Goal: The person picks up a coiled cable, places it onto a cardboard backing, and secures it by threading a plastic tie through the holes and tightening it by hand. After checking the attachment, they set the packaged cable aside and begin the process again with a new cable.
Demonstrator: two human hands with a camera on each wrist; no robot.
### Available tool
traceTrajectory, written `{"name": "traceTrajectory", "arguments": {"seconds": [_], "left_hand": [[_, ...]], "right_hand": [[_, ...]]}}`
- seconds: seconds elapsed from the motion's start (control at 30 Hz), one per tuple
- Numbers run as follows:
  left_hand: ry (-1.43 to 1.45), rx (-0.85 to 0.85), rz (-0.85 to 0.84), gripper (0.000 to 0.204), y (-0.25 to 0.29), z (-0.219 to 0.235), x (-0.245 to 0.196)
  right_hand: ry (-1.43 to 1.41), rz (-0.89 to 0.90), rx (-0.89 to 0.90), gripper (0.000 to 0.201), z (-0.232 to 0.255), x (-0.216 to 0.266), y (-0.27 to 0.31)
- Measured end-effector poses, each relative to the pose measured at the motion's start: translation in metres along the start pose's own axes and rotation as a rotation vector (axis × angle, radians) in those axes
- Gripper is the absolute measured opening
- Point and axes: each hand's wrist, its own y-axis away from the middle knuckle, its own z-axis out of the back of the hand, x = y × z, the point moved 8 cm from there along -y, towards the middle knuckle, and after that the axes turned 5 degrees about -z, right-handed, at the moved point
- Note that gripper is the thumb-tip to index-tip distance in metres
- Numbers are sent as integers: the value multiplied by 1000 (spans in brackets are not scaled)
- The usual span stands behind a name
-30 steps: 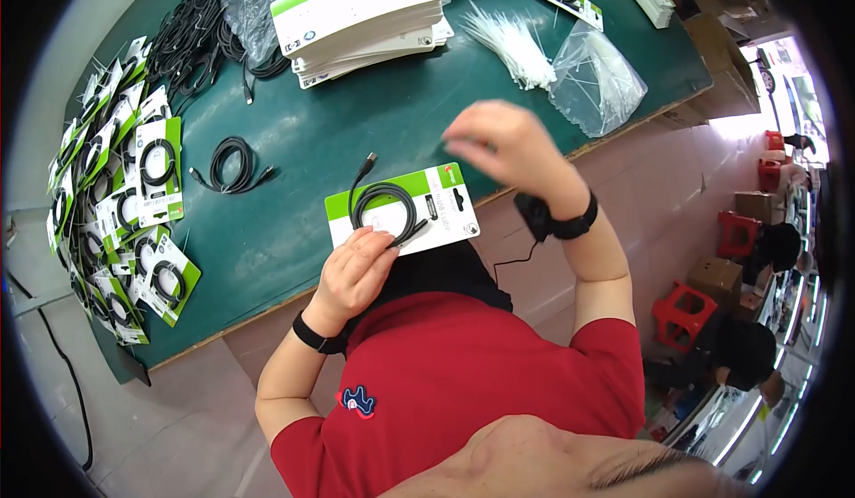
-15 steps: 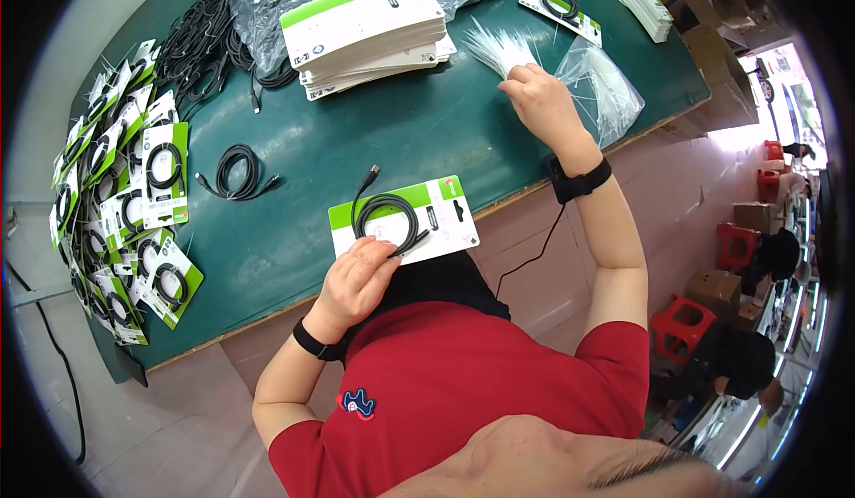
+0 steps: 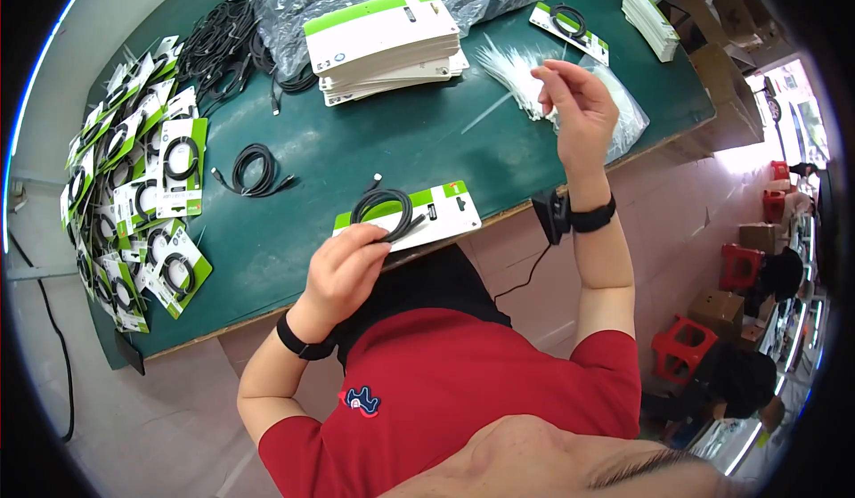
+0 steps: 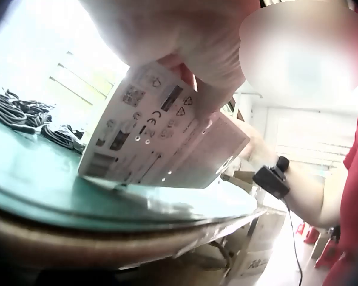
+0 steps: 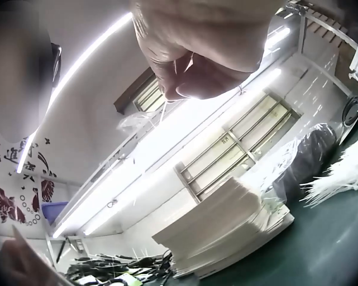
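My left hand (image 3: 343,271) grips a white and green packaging card (image 3: 456,217) together with the coiled black cable (image 3: 411,217) lying on its front. The cable has a metal plug (image 3: 377,180) sticking up past the card's top edge. In the left wrist view the printed back of the card (image 4: 161,128) faces the camera, tilted above the table edge. My right hand (image 3: 586,117) is raised beside the bundle of white cable ties (image 3: 517,72). Its thumb and fingertips pinch a single cable tie (image 3: 485,115), which slants down to the left.
A tall stack of cards (image 3: 387,48) stands at the table's back. To the left lie a loose coiled cable (image 3: 256,170) and a pile of carded cables (image 3: 134,186). Black cables (image 3: 218,48) and a clear plastic bag (image 3: 298,12) lie behind. Another carded cable (image 3: 570,30) is at back right.
My right hand reached to the cable-tie bundle and has now lifted away, with one tie between its fingers. The left hand keeps its hold on card and cable, now tilted more.
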Motion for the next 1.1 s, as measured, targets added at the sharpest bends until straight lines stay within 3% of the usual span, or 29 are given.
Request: {"name": "traceTrajectory", "arguments": {"seconds": [0.07, 0.2, 0.3, 0.33, 0.43, 0.5, 0.6, 0.9, 1.1], "left_hand": [[19, -20, 77, 18, -8, 15, 3], [220, 3, 296, 18, -21, 31, 19], [885, 101, 1018, 18, 9, -1, 53], [881, 96, 1025, 18, 6, 0, 55], [906, 286, 1272, 15, 10, -11, 53], [947, 281, 1290, 16, 14, -19, 54], [1033, 272, 1310, 16, 17, -27, 54], [1031, 292, 1294, 18, 22, -32, 61], [1058, 278, 1263, 18, 22, -35, 61]], "right_hand": [[-225, -114, -8, 14, -5, 6, 5], [-358, -119, 131, 15, -28, 36, 20], [-299, -122, 280, 14, -57, 56, 34], [-261, -121, 347, 13, -68, 59, 39], [-126, -72, 397, 15, -89, 63, 48], [-55, -49, 421, 16, -98, 63, 53], [95, 155, 479, 19, -109, 69, 57], [146, 202, 492, 18, -117, 67, 60], [208, 198, 641, 14, -139, 53, 89]]}}
